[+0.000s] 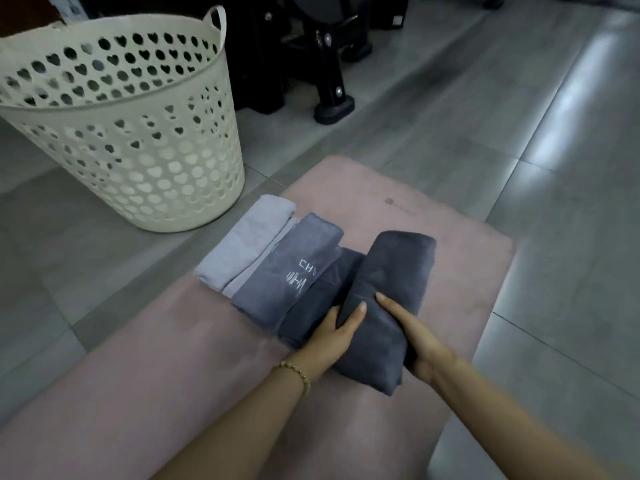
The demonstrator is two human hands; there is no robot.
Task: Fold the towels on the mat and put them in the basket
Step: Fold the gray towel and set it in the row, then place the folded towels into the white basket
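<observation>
While both hands clasp the folded dark grey towel (388,292), left hand (334,336) and right hand (420,351) closed on its near end, lift level. Support underneath so folds hold toward the cream perforated plastic basket (114,133), beyond the pink mat's (450,216) far-left corner.

Large glossy grey floor tiles (571,174) w/ thin dark grout lines, pale light glare on the right side. Black metal equipment frame w/ bolted feet (329,81) stands at top centre, dim bg behind.

I'm looking at a home floor: grey tiles (519,140), a pink mat (138,375), a cream laundry basket (145,161) at ten o'clock, black furniture legs (329,81) at twelve.
</observation>
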